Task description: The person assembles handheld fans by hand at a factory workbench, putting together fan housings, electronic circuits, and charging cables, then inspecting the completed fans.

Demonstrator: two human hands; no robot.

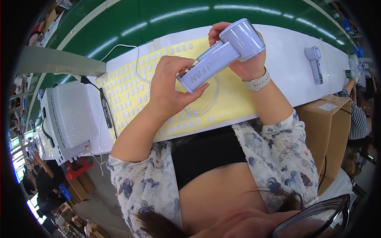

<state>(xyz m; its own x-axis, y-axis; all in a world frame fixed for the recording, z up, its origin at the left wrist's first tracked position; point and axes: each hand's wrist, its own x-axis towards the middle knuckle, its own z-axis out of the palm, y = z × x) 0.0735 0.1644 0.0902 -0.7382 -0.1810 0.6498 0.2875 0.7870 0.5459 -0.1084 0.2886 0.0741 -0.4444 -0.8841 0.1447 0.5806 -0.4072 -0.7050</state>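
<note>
A lavender handheld fan is held up over the bench, tilted with its round head up and to the right. My left hand grips the lower end of its handle, thumb underneath and fingers on the upper side. Small parts show near those fingers, too small to make out. Behind the fan head, my right hand supports it; some of its fingers are hidden by the head. Below lies a yellow sheet with rows of small white oval stickers. A white cable loops across the sheet.
Another lavender fan lies on the white bench to the right. At left stand a bubble-wrapped box and a dark pen-like tool with a cord. A cardboard box sits at right. Other people work at both sides.
</note>
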